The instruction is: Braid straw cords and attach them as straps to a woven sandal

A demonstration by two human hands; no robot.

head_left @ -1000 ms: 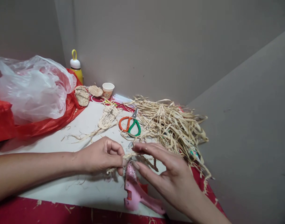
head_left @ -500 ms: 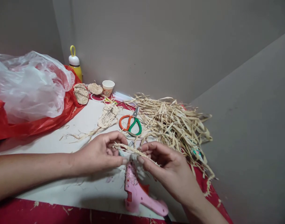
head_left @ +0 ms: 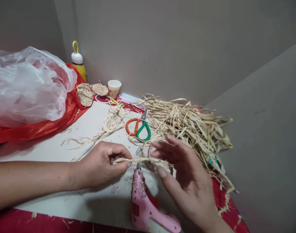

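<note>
A thin braided straw cord (head_left: 141,159) stretches sideways above the tip of a pink glue gun (head_left: 139,191), which lies on the white board. My left hand (head_left: 105,161) pinches the cord near its left end between thumb and fingers. On the other side, my right hand (head_left: 189,174) is spread, its thumb and fingers apart around the cord's right part. Behind the cord are scissors (head_left: 143,129) with one orange and one green handle. A coiled braided straw piece (head_left: 114,118) with loose tails lies left of the scissors.
A heap of dry straw (head_left: 186,119) fills the right side by the wall. Red and clear plastic bags (head_left: 36,90) stand at left. At the back are a yellow bottle (head_left: 78,63), a paper cup (head_left: 114,89), two woven straw pieces (head_left: 84,94) and translucent glue sticks (head_left: 129,98).
My right hand has opened its fingers away from the cord and shifted right. My left hand has closed its pinch on the cord, which now lies more level. The view has shifted slightly.
</note>
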